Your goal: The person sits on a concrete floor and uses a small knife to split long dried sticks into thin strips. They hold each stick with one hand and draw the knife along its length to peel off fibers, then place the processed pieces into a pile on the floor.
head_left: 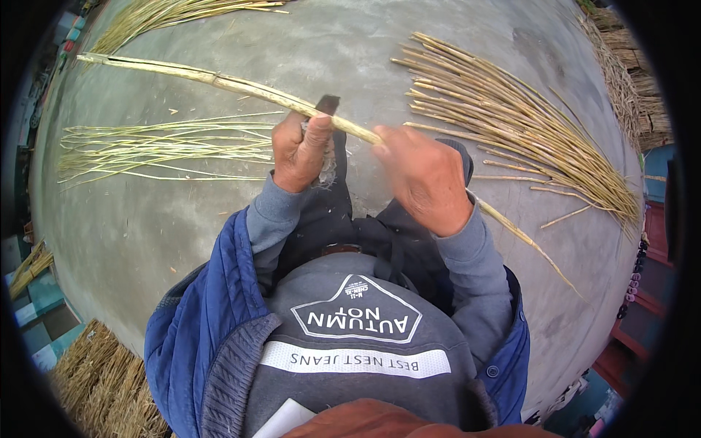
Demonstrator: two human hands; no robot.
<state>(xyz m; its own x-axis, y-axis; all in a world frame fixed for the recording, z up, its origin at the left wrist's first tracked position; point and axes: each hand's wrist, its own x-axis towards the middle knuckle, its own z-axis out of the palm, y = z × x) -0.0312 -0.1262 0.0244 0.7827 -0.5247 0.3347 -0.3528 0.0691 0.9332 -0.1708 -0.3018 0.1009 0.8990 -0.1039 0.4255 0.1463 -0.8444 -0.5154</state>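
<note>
A long pale stalk (241,85) runs from the upper left down to the right, through both hands. Its far left end looks split, with a dark gap along it. My left hand (298,152) is closed, the thumb pressed on the stalk. Just past that thumb a dark flat piece (328,104), like a blade, crosses behind the stalk; its lower part is hidden. My right hand (427,179), a little blurred, is closed round the stalk farther right. The stalk's thin tail (522,233) comes out below the right wrist and tapers off.
Thin pale green strips (168,152) lie on the grey concrete floor (146,241) at left. A bundle of brownish stalks (504,109) fans out at right, another bundle (161,18) at top left. Straw piles (109,379) stand at the rim.
</note>
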